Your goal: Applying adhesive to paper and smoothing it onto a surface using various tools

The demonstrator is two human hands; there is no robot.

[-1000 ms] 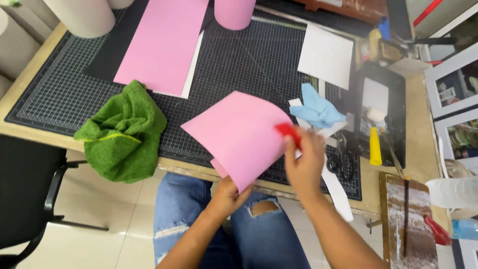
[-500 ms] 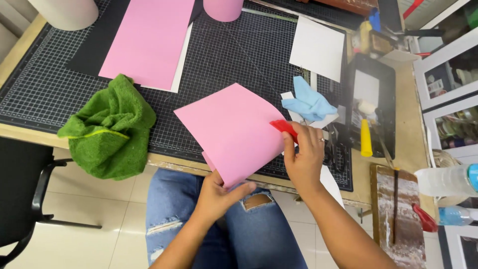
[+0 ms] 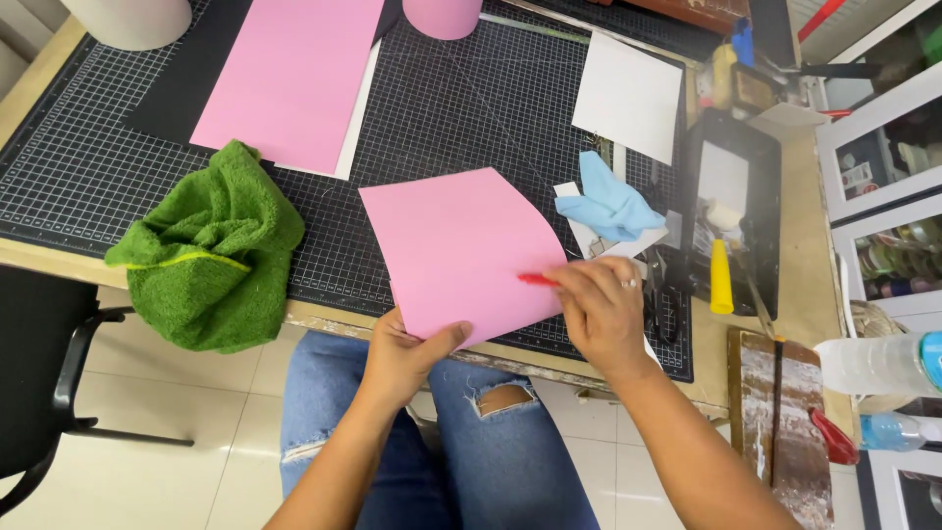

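Surface (image 3: pixel 29 257): wooden, covered by a black gridded cutting mat (image 3: pixel 461 118).
Long pink sheet (image 3: pixel 289 79): lies flat at the mat's far side, over white paper.
Green towel (image 3: pixel 211 250): bunched at the near edge, left of the hands.
Pink paper (image 3: pixel 461 250): curved, lifted over the mat's near edge.
Left hand (image 3: pixel 402 353): fingers pinch the paper's near corner.
Right hand (image 3: pixel 603 309): fingers closed on a small red tool (image 3: pixel 537 280), pressed against the paper's right edge.
Blue cloth (image 3: pixel 608 201): just beyond the right hand.
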